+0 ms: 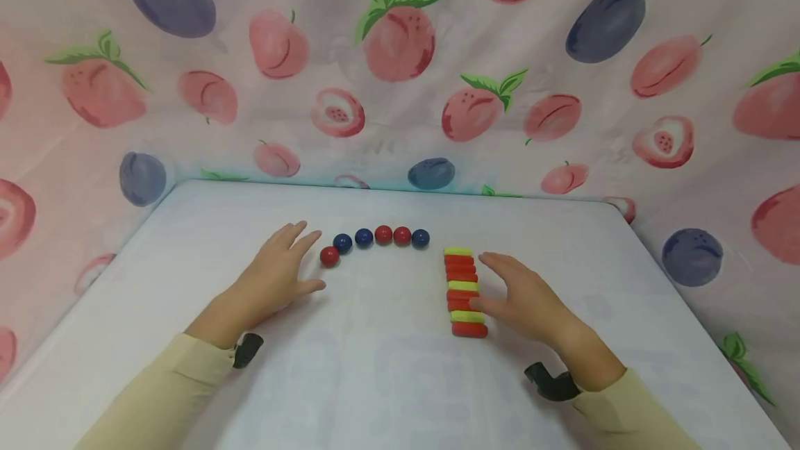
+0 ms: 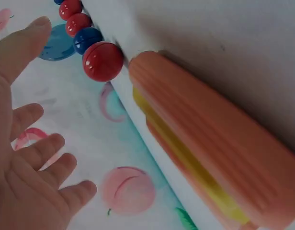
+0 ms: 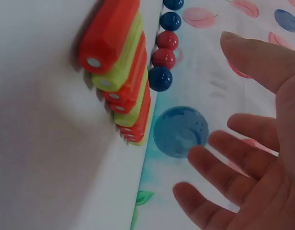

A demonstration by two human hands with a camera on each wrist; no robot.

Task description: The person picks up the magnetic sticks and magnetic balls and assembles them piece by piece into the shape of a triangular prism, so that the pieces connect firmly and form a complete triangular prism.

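Observation:
A curved row of glossy red and blue balls (image 1: 384,235) lies toward the back of the white table. To its right, short red and yellow rods (image 1: 461,277) sit side by side in a column; pale round spots mark their ends in the right wrist view. My left hand (image 1: 269,280), fingers spread, is beside the red ball (image 1: 329,257) at the row's left end and holds nothing. My right hand (image 1: 531,301) is at the right of the rods, fingers extended and empty. Its thumb overlaps the column in the head view.
The white table (image 1: 375,387) ends at a back edge against a fruit-patterned cloth (image 1: 387,137), which also rises at both sides. Dark bands (image 1: 553,384) are worn at both wrists, below beige sleeves (image 1: 165,387).

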